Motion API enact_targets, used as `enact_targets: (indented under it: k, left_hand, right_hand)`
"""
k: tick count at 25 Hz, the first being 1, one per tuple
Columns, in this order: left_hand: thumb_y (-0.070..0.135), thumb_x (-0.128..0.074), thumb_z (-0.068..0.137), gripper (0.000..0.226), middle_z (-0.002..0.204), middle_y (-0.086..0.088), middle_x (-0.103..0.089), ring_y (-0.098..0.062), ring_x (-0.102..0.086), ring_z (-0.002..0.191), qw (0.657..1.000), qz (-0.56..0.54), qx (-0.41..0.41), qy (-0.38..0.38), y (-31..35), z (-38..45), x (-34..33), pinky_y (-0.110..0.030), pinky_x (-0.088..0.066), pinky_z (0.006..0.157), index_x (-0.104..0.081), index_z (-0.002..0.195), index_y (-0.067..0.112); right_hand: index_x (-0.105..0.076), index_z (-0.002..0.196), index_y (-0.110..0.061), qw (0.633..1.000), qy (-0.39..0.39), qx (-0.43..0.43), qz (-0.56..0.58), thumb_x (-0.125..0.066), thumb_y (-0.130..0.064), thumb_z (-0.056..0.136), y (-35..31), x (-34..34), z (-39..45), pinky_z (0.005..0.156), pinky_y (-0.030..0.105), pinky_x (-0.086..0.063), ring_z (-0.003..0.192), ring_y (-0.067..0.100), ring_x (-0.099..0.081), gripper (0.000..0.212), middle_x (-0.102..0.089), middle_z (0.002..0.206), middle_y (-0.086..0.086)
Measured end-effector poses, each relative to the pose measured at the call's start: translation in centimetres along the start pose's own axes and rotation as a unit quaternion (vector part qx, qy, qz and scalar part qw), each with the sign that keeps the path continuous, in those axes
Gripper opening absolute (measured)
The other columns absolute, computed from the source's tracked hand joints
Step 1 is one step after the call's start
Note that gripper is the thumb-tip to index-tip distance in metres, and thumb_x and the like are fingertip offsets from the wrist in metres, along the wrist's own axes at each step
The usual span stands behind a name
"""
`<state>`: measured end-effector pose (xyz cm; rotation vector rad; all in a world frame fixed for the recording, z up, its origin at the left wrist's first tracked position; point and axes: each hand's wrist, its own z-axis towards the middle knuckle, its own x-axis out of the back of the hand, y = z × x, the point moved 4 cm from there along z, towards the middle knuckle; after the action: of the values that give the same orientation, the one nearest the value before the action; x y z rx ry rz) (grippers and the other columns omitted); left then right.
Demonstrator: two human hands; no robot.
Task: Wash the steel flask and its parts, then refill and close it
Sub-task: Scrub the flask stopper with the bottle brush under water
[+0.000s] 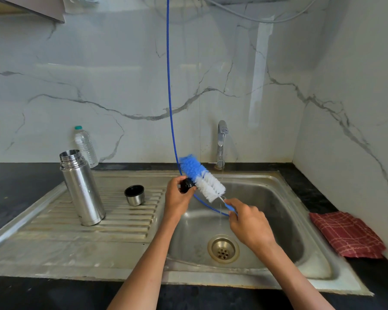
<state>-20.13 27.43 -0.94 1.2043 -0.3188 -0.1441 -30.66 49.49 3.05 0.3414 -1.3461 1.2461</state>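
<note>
Wall (pixel 121 74): standing behind everything, white marble with grey veins.
Counter (pixel 14 193): lying black around the sink unit.
Sink (pixel 278 231): sitting steel, one basin on the right, one ribbed drainboard (pixel 94 220) on the left, one brass drain (pixel 223 249) at the bottom.
Blue hose (pixel 169 86): hanging down from above, curving in front of the wall and passing behind the brush and hands into the basin.
Red checked cloth (pixel 347 234): lying folded on the counter right of the basin, one only.
Steel flask (pixel 82 189): standing upright and uncapped on the drainboard, threaded mouth showing, well apart from both hands.
Plastic bottle (pixel 85 146): standing behind the flask by the wall, clear, teal cap on.
Tap (pixel 221 144): running a thin stream into the basin.
Bottle brush (pixel 202 177): being held tilted over the basin, bristles blue at the upper end, white at the lower, pressing against the stopper.
Right hand (pixel 249 224): pinching the brush's thin blue handle.
Left hand (pixel 178 198): gripping one black stopper (pixel 187 185) over the basin's left edge.
Steel cup lid (pixel 134 194): sitting mouth-up on the drainboard between flask and left hand, black inside.
</note>
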Motion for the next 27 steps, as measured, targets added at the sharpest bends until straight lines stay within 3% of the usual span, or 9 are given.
enact_targets:
  k: [3,8,10,14,17,19,21,24,27]
  left_hand:
    - [0.020,-0.085,0.083,0.043,0.117,0.002,-0.064,-0.017,-0.066,0.104,1.000,-0.013,0.006,0.024,-0.3,0.5,0.6,-0.036,-0.054,0.096,-0.060,0.118,0.024]
    - [0.026,-0.084,0.083,0.044,0.114,0.004,-0.067,-0.011,-0.069,0.096,0.999,-0.021,0.021,-0.027,-0.1,-0.3,-0.7,-0.030,-0.055,0.090,-0.061,0.120,0.026]
    - [0.025,-0.084,0.084,0.040,0.111,0.002,-0.069,-0.014,-0.070,0.097,0.995,-0.085,0.047,-0.003,-0.3,-0.1,-0.4,-0.029,-0.056,0.089,-0.062,0.118,0.023]
    - [0.005,-0.071,0.093,0.010,0.094,-0.009,-0.074,-0.021,-0.070,0.087,0.927,-0.338,0.158,0.043,-0.7,0.4,0.2,-0.026,-0.061,0.075,-0.071,0.104,0.006]
    - [0.005,-0.068,0.095,0.011,0.099,-0.013,-0.074,-0.020,-0.072,0.088,0.866,-0.443,0.226,0.050,-1.0,-0.2,-0.3,-0.030,-0.063,0.073,-0.071,0.106,0.005]
    - [0.006,-0.067,0.097,0.019,0.111,-0.022,-0.070,-0.026,-0.070,0.099,0.832,-0.493,0.243,0.074,-0.9,-0.3,-0.2,-0.031,-0.064,0.073,-0.066,0.114,-0.001]
    - [0.008,-0.067,0.097,0.030,0.121,-0.026,-0.067,-0.031,-0.068,0.110,0.813,-0.523,0.239,0.096,-1.1,0.0,0.0,-0.032,-0.064,0.074,-0.061,0.124,-0.004]
    - [0.010,-0.065,0.099,0.021,0.117,-0.022,-0.067,-0.028,-0.067,0.109,0.835,-0.503,0.210,0.077,-0.6,0.0,-0.3,-0.030,-0.063,0.078,-0.064,0.118,0.001]
    - [0.011,-0.064,0.099,0.030,0.106,-0.015,-0.071,-0.022,-0.070,0.095,0.885,-0.428,0.185,0.006,0.1,-0.7,-1.2,-0.030,-0.062,0.083,-0.061,0.127,0.003]
  right_hand:
    - [-0.052,0.142,-0.035,0.998,-0.019,0.016,-0.062,-0.045,-0.018,0.098,-0.8,0.7,-1.6,0.073,0.042,-0.054,0.088,0.035,-0.067,0.047,-0.074,0.100,0.006]
    - [-0.051,0.143,-0.030,0.998,-0.014,-0.007,-0.066,-0.045,-0.013,0.097,-1.3,1.2,0.0,0.077,0.043,-0.054,0.090,0.039,-0.066,0.050,-0.073,0.103,0.010]
    - [-0.051,0.142,-0.032,0.999,-0.012,-0.005,-0.047,-0.046,-0.014,0.096,-1.6,1.0,0.0,0.075,0.043,-0.054,0.088,0.040,-0.066,0.050,-0.073,0.100,0.010]
    - [-0.056,0.134,-0.034,1.000,-0.009,0.005,0.008,-0.050,-0.019,0.097,-1.2,0.2,-1.9,0.069,0.042,-0.053,0.074,0.031,-0.065,0.040,-0.071,0.082,0.003]
    - [-0.058,0.128,-0.035,0.999,-0.004,-0.016,0.052,-0.051,-0.022,0.096,-0.7,-0.6,-2.8,0.078,0.041,-0.053,0.081,0.024,-0.067,0.035,-0.072,0.083,-0.004]
    - [-0.058,0.125,-0.036,0.994,-0.011,-0.041,0.099,-0.051,-0.023,0.097,-0.6,-1.1,-3.3,0.085,0.036,-0.051,0.088,0.016,-0.067,0.032,-0.073,0.084,-0.012]
    - [-0.058,0.121,-0.038,0.985,-0.033,-0.080,0.150,-0.050,-0.021,0.099,-0.2,-1.4,-3.3,0.078,0.030,-0.049,0.081,0.005,-0.066,0.029,-0.072,0.079,-0.018]
    - [-0.059,0.120,-0.032,0.952,-0.064,-0.134,0.269,-0.050,-0.018,0.101,0.2,-1.7,-2.8,0.054,0.023,-0.044,0.055,0.003,-0.057,0.025,-0.075,0.080,-0.013]
    - [-0.060,0.119,-0.025,0.906,-0.081,-0.163,0.381,-0.049,-0.013,0.102,-0.6,-1.9,-1.9,0.042,0.025,-0.037,0.047,0.013,-0.045,0.023,-0.074,0.079,0.000]
